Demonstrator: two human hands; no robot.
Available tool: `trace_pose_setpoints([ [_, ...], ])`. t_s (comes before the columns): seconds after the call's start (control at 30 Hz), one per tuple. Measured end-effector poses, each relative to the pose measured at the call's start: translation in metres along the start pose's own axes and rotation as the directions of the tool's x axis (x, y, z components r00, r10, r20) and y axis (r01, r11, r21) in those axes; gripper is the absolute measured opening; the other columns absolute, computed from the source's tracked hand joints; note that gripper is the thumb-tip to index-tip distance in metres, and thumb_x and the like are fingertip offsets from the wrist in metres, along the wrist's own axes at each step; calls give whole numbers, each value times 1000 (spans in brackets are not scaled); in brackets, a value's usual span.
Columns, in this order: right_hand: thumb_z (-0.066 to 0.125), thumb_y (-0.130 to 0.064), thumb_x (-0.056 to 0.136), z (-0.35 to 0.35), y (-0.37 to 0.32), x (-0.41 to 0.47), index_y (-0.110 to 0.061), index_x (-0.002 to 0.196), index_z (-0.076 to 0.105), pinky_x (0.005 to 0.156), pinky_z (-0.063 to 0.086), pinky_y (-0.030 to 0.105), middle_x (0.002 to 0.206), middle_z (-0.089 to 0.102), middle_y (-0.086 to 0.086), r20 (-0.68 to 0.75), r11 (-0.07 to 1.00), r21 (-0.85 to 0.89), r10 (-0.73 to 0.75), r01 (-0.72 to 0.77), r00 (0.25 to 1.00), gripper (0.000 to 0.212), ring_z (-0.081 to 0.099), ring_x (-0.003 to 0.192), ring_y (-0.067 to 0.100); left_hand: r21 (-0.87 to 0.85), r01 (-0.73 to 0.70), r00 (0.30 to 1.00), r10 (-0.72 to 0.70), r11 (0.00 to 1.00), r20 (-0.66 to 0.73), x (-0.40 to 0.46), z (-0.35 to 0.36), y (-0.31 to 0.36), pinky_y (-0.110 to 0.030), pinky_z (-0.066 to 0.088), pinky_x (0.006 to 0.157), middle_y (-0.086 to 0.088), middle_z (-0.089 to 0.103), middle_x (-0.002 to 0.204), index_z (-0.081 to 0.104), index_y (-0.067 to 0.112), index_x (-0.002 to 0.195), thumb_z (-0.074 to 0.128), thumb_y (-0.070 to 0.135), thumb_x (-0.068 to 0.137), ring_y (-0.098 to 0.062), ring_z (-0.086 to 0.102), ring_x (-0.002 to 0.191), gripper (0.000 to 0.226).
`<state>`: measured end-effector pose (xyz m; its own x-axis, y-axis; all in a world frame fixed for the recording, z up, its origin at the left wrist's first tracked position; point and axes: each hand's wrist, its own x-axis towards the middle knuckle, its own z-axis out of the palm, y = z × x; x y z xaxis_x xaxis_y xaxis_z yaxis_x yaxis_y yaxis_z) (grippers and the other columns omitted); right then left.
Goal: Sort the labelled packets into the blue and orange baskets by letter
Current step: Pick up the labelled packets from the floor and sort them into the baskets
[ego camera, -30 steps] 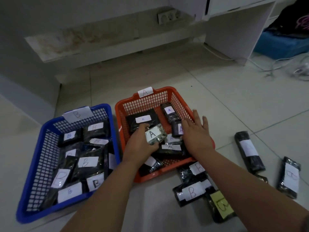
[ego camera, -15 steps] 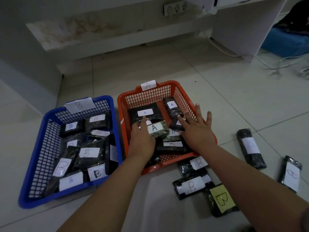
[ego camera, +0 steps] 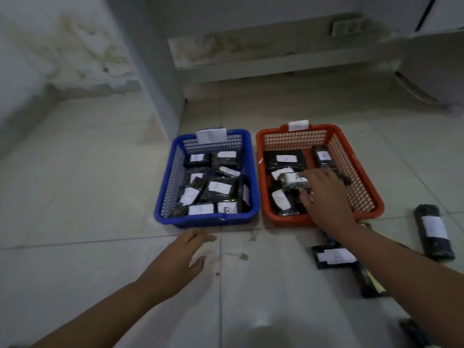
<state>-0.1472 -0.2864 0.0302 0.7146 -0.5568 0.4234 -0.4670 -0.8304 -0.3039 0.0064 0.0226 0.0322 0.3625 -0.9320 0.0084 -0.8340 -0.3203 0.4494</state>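
orange basket (ego camera: pixel 361 187), mesh plastic, on the tile floor (ego camera: pixel 100 197), white tag on its far rim; letter on the tag too blurred to read. holds several dark packets with white labels.
blue basket (ego camera: pixel 168 187), just left of it, tag on the far rim reads "b"; packed with labelled packets, a "b" legible at the near edge.
a packet (ego camera: pixel 292 180), silvery wrap, letter "a" on its label, lies on top of the pile in the orange basket.
right hand (ego camera: pixel 326 199), inside the orange basket, palm down, fingers spread and fairly straight, fingertips at the right end of the a packet; whether it pinches or only presses cannot be told.
left hand (ego camera: pixel 187 254), over bare floor in front of the blue basket, fingers loosely extended, holding nothing.
unsorted: flat packet (ego camera: pixel 335 256) under the right forearm, letter unreadable; rolled packet (ego camera: pixel 434 232) well right, letter not visible; another dark one nearer the person.

handling note (judgement): step in hand looks like settling the a packet. best laid flat, label up, pressed level so later ones stack; then lift the hand straight up so the pile is not dragged. read each floor label before choosing a basket.
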Motion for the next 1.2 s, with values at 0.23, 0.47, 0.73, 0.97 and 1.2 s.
trace_pose_setpoints([
  [0.23, 60, -19, 84, 7, -112, -40, -17, 108, 64, 83, 39, 36, 104, 64, -1, 289, 957, 93, -292, 276, 912, 25, 56, 101, 22, 16, 47, 998, -46, 999, -51, -43, -35, -27, -19, 40, 93, 4, 48, 124, 51, 24, 128, 59, 15, 89, -8, 51, 108, 41],
  [0.47, 56, -28, 90, 18, -209, -69, -19, 123, 57, 100, 38, 32, 123, 59, 0, 419, 898, 311, -422, 310, 804, 35, 50, 116, 18, 10, 174, 984, -175, 985, 27, -93, -53, -47, -19, 40, 91, 3, 50, 125, 46, 24, 133, 61, 19, 88, -8, 51, 106, 47],
  [0.73, 50, -28, 93, 55, -309, -102, -22, 133, 46, 95, 34, 31, 124, 56, 2, 582, 795, 445, -606, 412, 542, 40, 48, 114, 21, 166, 417, 888, -440, 893, 135, -205, -61, -116, -27, 39, 96, 3, 46, 136, 45, 27, 135, 58, 23, 89, -16, 48, 119, 48],
  [0.97, 49, -31, 92, 88, -365, -131, -20, 134, 45, 96, 36, 33, 125, 56, 3, 630, 788, 475, -615, 391, 473, 43, 49, 114, 22, 275, 592, 758, -640, 757, 128, -288, -68, -180, -31, 35, 100, -4, 37, 145, 40, 20, 141, 63, 7, 77, -22, 35, 131, 70],
  [1.2, 56, -45, 83, 126, -385, -174, -14, 124, 48, 80, 40, 38, 112, 53, 6, 627, 808, 400, -586, 432, 514, 52, 51, 100, 28, 324, 582, 745, -649, 746, 154, -305, -50, -203, -35, 33, 106, -1, 30, 151, 34, 24, 144, 75, 23, 75, -21, 28, 138, 80],
])
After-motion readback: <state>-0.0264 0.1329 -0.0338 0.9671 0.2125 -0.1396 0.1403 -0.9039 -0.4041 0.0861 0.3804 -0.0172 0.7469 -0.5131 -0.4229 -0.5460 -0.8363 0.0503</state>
